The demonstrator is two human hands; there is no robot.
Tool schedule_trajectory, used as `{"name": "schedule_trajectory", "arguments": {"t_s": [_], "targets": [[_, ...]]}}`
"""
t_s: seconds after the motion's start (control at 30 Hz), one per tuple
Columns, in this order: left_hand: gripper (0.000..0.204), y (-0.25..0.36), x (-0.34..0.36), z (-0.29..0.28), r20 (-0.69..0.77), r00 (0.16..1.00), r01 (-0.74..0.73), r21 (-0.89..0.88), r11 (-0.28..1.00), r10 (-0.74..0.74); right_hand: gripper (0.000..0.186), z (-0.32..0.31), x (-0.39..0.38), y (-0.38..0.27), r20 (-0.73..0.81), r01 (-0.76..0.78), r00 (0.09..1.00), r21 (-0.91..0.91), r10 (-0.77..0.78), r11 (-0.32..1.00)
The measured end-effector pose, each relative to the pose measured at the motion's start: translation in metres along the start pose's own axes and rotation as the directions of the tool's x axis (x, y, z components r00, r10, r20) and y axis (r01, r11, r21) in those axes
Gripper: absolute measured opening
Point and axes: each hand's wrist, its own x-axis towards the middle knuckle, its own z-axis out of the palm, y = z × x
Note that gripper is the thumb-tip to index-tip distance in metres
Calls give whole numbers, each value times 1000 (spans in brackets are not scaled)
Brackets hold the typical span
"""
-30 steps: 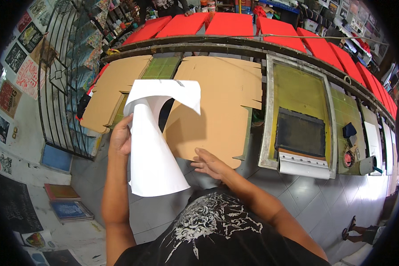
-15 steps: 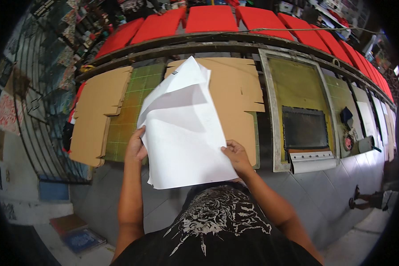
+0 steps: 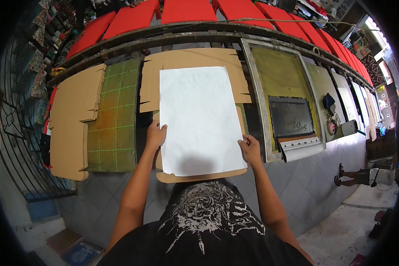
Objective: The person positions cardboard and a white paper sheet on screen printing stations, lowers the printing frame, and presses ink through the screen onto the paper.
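Note:
A large white sheet of paper lies flat over a brown cardboard cutout in front of me. My left hand grips the sheet's left edge, thumb at its border and the other fingers mostly hidden. At the opposite edge, my right hand pinches the paper between thumb and curled fingers. The cardboard shows beyond the far edge of the paper and as a rounded strip along its near edge. A soft shadow falls on the sheet's near part.
Left of the paper are a green gridded board and a stack of cardboard cutouts. A framed printing screen with a squeegee is at the right. Red panels line the far side. Another person's legs show far right.
The sheet was raised and bent, with its far corner folded over; now it is flat on the cardboard. Both hands have stayed at its sides, and the view has shifted right.

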Motion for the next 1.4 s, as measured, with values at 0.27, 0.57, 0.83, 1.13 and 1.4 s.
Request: {"name": "schedule_trajectory", "arguments": {"t_s": [0.27, 0.57, 0.83, 1.13, 1.4], "targets": [[41, 5, 0, -3, -80, 993, -87, -33, 996, 84, 25, 7, -3, -17, -81, -1, 997, -135, -10, 991], [45, 14, 3, -1, -21, 992, -121, 72, 990, 123, 27, 8, -14, -38, -131, -6, 991, -225, -24, 974], [45, 4, 4, -1, -27, 984, -175, 54, 983, 177, 30, 7, -6, -19, -157, 48, 983, -297, -98, 954], [45, -3, 2, 5, -77, 974, -207, 57, 977, 211, 32, 13, -14, -23, -193, 65, 970, -377, -147, 924], [42, -1, -6, -2, -56, 970, -233, 28, 972, 235, 30, 14, -17, -21, -214, 100, 951, -464, -221, 880]]}}
